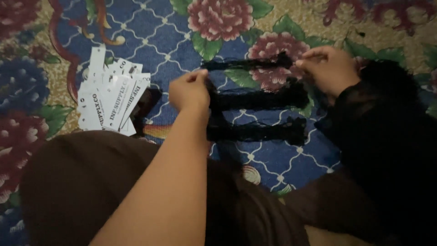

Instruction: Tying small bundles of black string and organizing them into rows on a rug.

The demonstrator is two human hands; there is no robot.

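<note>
Your left arm (168, 182) is bare; your right arm (364, 118) wears a sheer black sleeve above brown-clothed knees (77, 182).

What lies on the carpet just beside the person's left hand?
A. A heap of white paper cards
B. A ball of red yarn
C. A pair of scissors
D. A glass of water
A: a fanned heap of white cards lies on the floral carpet beside the left hand, which pinches black mesh fabric.
</note>
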